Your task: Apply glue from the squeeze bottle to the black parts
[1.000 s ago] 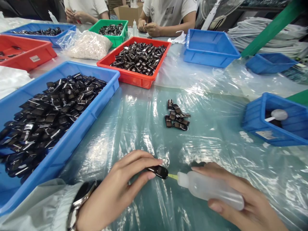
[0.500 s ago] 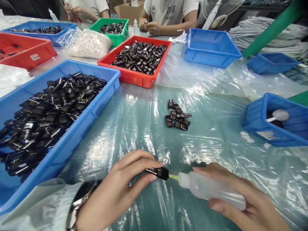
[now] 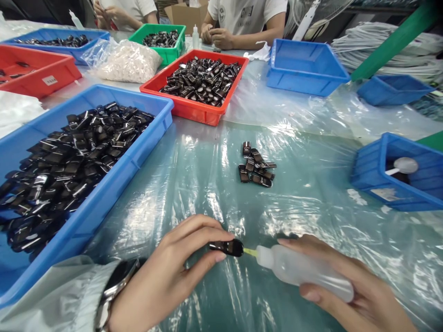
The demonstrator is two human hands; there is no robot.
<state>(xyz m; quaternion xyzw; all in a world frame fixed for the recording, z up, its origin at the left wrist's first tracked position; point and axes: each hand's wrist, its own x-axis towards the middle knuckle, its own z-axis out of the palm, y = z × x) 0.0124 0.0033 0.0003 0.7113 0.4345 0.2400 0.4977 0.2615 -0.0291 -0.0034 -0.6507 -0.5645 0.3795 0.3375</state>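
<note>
Between thumb and fingers my left hand (image 3: 176,267) pinches a glossy black piece (image 3: 226,247), held over the plastic-covered table (image 3: 194,184). My right hand (image 3: 346,276) grips a translucent squeeze bottle (image 3: 308,269) lying on its side, its yellowish tip at the right end of the black piece. Whether tip and piece touch is too small to tell. Beyond my hands lies a small pile of similar black pieces (image 3: 256,166). At the left, a large blue bin (image 3: 138,159) holds many more of them.
A red bin (image 3: 194,110) full of black pieces stands ahead, near a bag of pale bits (image 3: 128,62) and a green bin (image 3: 176,50). Blue bins (image 3: 297,83) stand at the right, one (image 3: 367,175) with a white spoon. Two people sit across the table.
The black piece in my left hand has turned slightly, and its end sits a little higher. Both hands keep nearly the same place and hold.
</note>
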